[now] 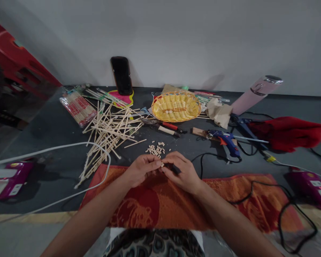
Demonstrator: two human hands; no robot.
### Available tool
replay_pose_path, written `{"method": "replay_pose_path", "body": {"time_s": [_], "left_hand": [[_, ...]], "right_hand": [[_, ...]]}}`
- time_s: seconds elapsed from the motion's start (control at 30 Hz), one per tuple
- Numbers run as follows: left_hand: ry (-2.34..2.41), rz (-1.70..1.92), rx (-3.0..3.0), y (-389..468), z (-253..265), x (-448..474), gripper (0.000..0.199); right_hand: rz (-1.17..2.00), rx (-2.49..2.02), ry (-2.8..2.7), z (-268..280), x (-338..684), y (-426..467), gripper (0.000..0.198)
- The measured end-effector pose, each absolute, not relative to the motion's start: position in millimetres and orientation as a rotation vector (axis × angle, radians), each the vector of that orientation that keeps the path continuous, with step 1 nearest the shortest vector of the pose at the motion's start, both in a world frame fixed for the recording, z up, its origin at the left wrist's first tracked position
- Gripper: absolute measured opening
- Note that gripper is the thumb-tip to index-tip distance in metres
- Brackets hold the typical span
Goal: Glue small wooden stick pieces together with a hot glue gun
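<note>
Well, partway, I'd judge: left hand (145,168) and right hand (183,172) pinch a seemingly wooden bit (162,164), short pieces (157,151) heaped, long sticks (107,129) uncut

Dim light, soft shadows, warped edges

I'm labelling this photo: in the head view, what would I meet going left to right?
Purple-and-white box, packaged sticks, phone, left hand, right hand, blue glue gun, red cloth.
</note>
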State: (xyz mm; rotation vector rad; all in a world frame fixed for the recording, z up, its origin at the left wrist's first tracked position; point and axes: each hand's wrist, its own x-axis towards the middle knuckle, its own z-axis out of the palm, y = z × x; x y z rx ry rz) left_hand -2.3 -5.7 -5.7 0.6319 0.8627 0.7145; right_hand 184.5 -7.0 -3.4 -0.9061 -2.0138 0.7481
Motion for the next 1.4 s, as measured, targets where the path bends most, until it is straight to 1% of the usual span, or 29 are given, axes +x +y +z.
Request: {"method": "replay_pose_path", "body": {"time_s": [0.13, 0.63, 1.2, 1.4], "left_hand": [[0.87, 0.743, 0.608, -5.8, -5.1, -2.5, 0.023], [0.848, 0.742, 0.682, -7.8, -8.2, -2.5, 0.02], [0.829, 0.719, 0.607, -6.6, -8.9, -4.5, 0.018], [0.817, 0.724, 0.606, -6.4, -10.2, -3.9, 0.018]], "right_hand": [[0.822, -0.904, -2.022, -1.2, 185.0, -8.3, 0.029], [0.762, -0.887, -2.022, -4.4, 184.2, -7.4, 0.021], [0.812, -0.902, -2.036, -2.1, 186.0, -8.3, 0.027], [0.775, -0.882, -2.02, -3.4, 185.6, -7.8, 0.028]]}}
